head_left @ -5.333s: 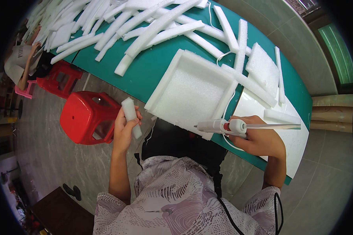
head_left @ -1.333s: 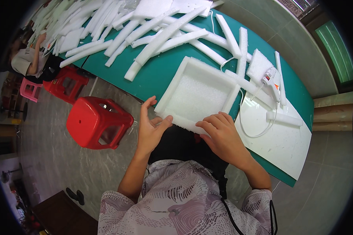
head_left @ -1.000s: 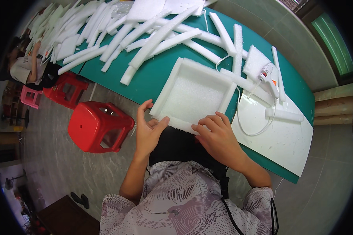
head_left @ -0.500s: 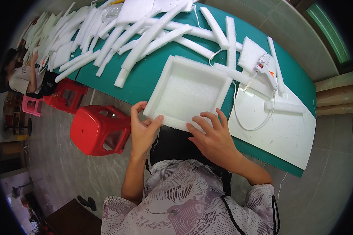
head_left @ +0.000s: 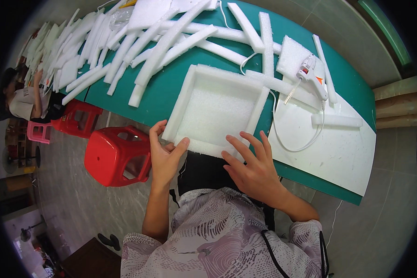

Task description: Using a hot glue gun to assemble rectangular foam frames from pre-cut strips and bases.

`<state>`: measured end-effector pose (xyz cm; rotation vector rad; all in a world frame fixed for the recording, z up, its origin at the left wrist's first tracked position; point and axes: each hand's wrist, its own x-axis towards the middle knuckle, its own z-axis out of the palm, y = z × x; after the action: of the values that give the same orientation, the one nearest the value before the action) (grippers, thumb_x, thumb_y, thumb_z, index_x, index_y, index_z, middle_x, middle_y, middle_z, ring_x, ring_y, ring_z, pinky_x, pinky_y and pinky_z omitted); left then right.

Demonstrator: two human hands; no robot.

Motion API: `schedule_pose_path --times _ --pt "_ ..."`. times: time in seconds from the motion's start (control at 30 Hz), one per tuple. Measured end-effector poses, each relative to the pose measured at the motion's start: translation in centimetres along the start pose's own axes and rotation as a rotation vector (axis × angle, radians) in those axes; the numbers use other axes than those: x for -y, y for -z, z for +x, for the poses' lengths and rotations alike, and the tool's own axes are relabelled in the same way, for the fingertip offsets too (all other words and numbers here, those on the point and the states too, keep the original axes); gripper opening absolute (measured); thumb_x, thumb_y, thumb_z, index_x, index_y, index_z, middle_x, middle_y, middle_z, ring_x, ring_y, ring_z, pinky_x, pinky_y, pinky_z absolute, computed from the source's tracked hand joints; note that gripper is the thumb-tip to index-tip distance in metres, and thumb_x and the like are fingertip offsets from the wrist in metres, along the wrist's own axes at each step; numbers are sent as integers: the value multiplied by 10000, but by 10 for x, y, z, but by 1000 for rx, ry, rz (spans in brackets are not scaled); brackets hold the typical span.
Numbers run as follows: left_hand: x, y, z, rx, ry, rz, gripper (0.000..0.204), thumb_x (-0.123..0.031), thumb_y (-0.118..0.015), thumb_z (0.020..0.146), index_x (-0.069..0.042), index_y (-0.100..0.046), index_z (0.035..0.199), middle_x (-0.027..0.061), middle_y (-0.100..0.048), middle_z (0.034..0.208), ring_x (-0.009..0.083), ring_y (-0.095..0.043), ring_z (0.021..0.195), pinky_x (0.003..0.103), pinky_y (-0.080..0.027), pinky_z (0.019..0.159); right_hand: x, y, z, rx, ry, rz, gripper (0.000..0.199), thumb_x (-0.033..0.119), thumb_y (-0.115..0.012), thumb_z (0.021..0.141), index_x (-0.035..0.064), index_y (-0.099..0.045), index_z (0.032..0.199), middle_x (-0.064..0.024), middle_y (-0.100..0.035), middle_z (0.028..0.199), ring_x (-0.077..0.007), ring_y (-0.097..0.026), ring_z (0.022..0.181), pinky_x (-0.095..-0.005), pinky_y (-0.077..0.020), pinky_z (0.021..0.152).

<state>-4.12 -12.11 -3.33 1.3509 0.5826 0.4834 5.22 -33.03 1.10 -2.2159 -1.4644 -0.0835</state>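
The left hand (head_left: 165, 156) pinches the near left corner of the white foam box (head_left: 230, 77), which sits just ahead at the edge of the green desk (head_left: 146, 112). The right hand (head_left: 257, 171) is open, its fingers spread by the near right corner, and I can't tell if they touch the box.

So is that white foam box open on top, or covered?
Open: no lid covers the foam box, and its bare inside shows between the raised walls.
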Motion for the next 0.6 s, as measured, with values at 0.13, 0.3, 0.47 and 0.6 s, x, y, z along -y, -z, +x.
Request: schedule_pose_path --times 0.13,0.3,0.47,0.6 --pt "15 6 3 -11 -65 88 621 -6 -691 814 -27 -328 1316 133 -441 1252 212 -568 1061 305 -540 803 -4 -2 -1 -4 -9 23 266 153 -695 754 45 -648 992 -122 -477 1375 -343 -436 1236 -587 -301 1025" --pt "6 4 0 -19 -9 52 581 26 -674 819 -38 -345 1294 127 -465 1222 214 -523 1106 337 -470 928 -6 -4 -1 -35 4 11 217 171 -657 781 41 -650 956 -129 -461 1397 -342 -414 1262 -575 -282 1039" --pt "0 1 0 21 8 65 591 8 -670 828 -40 -332 1311 137 -451 1239 222 -523 1113 346 -471 930 -4 0 -3 -36 -8 10 220 175 -662 789 39 -649 961 -145 -451 1402 -338 -405 1275 -575 -262 1054" --pt "-3 -4 -2 20 51 66 610 -15 -657 844 -37 -306 1343 143 -439 1255 232 -522 1123 352 -478 925 -3 4 -4 -28 -22 53 230 198 -671 798 39 -645 962 -151 -447 1399 -334 -410 1269 -565 -267 1055"
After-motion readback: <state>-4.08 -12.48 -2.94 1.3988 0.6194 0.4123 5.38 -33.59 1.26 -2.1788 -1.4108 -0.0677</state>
